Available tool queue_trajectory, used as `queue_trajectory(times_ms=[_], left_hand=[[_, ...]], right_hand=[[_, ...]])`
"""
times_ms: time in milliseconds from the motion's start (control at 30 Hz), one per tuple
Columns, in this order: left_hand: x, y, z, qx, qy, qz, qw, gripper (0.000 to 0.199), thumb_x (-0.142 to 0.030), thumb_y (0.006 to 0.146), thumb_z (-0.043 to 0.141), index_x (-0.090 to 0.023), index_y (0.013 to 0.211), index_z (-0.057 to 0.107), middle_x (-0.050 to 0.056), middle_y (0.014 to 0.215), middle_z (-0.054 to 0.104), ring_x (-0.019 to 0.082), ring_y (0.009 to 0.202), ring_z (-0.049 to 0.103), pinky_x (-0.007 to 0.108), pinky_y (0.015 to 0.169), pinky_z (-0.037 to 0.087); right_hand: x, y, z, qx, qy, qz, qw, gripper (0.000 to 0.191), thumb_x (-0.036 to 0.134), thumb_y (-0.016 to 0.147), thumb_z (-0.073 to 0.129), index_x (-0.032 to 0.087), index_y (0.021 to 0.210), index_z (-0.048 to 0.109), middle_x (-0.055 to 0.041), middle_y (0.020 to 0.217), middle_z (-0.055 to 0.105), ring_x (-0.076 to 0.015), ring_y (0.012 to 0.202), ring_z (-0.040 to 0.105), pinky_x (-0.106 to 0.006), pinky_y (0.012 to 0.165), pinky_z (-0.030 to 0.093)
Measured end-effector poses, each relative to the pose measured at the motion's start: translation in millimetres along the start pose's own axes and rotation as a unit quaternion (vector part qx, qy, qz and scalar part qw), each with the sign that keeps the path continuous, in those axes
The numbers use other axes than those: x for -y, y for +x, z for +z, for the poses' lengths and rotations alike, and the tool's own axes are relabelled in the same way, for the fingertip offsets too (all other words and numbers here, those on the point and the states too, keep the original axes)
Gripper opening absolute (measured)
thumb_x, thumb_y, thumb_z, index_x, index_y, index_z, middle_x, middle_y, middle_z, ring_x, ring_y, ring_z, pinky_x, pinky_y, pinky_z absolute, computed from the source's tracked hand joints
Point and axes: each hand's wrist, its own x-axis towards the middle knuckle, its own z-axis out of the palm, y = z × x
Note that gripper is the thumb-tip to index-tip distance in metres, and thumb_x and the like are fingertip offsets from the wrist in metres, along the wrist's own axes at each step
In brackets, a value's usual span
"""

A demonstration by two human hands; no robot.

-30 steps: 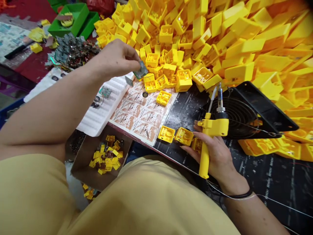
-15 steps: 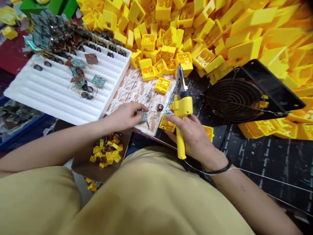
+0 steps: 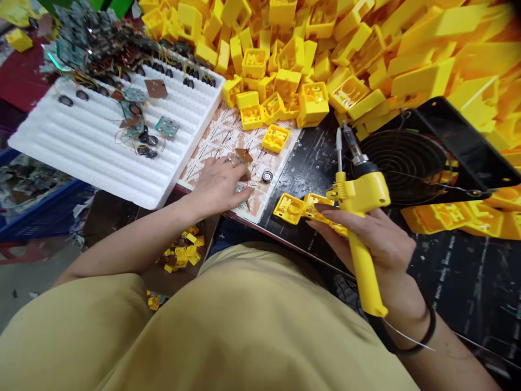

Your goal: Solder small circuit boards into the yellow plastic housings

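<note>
While held, soldering iron (image 3: 366,193) looks yellow.

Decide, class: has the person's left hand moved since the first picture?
Yes: against the white foam tray, the left hand has moved from over its far corner toward the person, onto the printed sheet.

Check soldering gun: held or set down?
Held: the right hand grips the yellow soldering gun by its handle, tip pointing upward.

Grey concrete floor (image 3: 24,288) shows at eight o'clock, beside a blue plastic crate (image 3: 61,209) at nine. A dark red tabletop (image 3: 20,76) lies at ten, and a black printed bench mat (image 3: 459,282) at four.
</note>
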Motion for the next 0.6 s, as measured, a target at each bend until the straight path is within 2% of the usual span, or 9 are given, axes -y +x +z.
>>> queue_trajectory(times_ms=[67,167,300,467,600], left_hand=[[-3.9,0.3,3.0,0.004,-0.017,0.001,1.000,0.026,-0.036,0.087,0.054,-0.018,0.099,0.069,0.009,0.102,0.069,0.030,0.104,0.061,0.044,0.091,0.041],[-9.6,-1.5,4.1,0.007,-0.033,-0.006,0.999,0.021,-0.030,0.087,0.052,-0.018,0.089,0.069,0.008,0.094,0.070,0.026,0.098,0.064,0.039,0.085,0.043],[-15.9,-9.2,0.6,-0.043,0.013,-0.010,0.999,0.024,-0.027,0.085,0.050,-0.016,0.090,0.070,0.008,0.082,0.071,0.026,0.084,0.067,0.038,0.078,0.046],[-9.2,-16.5,0.8,-0.081,0.045,0.008,0.996,0.028,-0.028,0.090,0.045,-0.016,0.089,0.070,0.007,0.069,0.070,0.023,0.070,0.067,0.037,0.076,0.048],[-0.8,-15.9,4.2,-0.088,-0.010,0.013,0.996,0.029,-0.032,0.092,0.046,-0.017,0.102,0.069,0.007,0.089,0.075,0.022,0.084,0.070,0.033,0.076,0.052]], right_hand=[[-1.8,-0.4,2.8,0.036,0.003,-0.002,0.999,0.040,0.020,0.080,0.077,0.024,0.115,0.059,-0.0020,0.094,0.072,-0.0179,0.078,0.070,-0.032,0.072,0.057],[-1.2,2.0,11.4,0.094,0.003,-0.011,0.996,0.041,0.031,0.085,0.073,0.021,0.120,0.054,-0.0037,0.089,0.069,-0.0198,0.079,0.068,-0.039,0.084,0.056],[4.6,7.2,24.4,0.142,-0.027,-0.027,0.989,0.036,0.036,0.092,0.064,0.018,0.121,0.052,-0.0032,0.084,0.064,-0.0182,0.076,0.064,-0.041,0.093,0.049],[6.5,10.0,33.8,0.137,-0.038,-0.034,0.989,0.025,0.024,0.093,0.060,0.020,0.117,0.053,0.0026,0.073,0.057,-0.0142,0.066,0.056,-0.036,0.088,0.045],[4.5,9.0,38.9,0.118,-0.045,-0.021,0.992,0.025,0.025,0.094,0.059,0.019,0.117,0.055,0.0013,0.074,0.058,-0.0151,0.067,0.056,-0.037,0.090,0.042]])
